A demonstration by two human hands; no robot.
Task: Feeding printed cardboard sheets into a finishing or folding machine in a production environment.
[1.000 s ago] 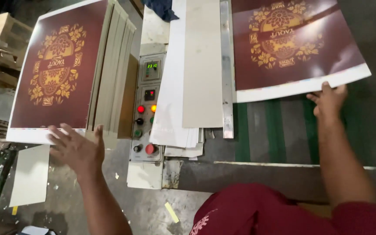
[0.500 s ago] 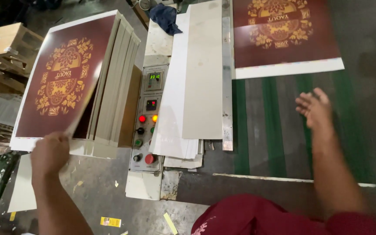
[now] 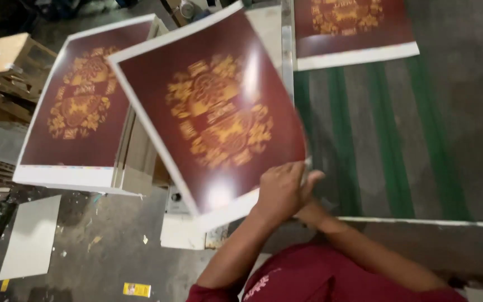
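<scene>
Lifting off the stack, a maroon printed sheet now swings toward the belt, left hand clamped on its corner, right hand hidden beneath, grip indeterminable.

Right hand mostly hidden behind left hand; far sheet cut off at top; lifted sheet print blurred.

Top printed sheet now off the stack, in both hands over the machine.
</scene>
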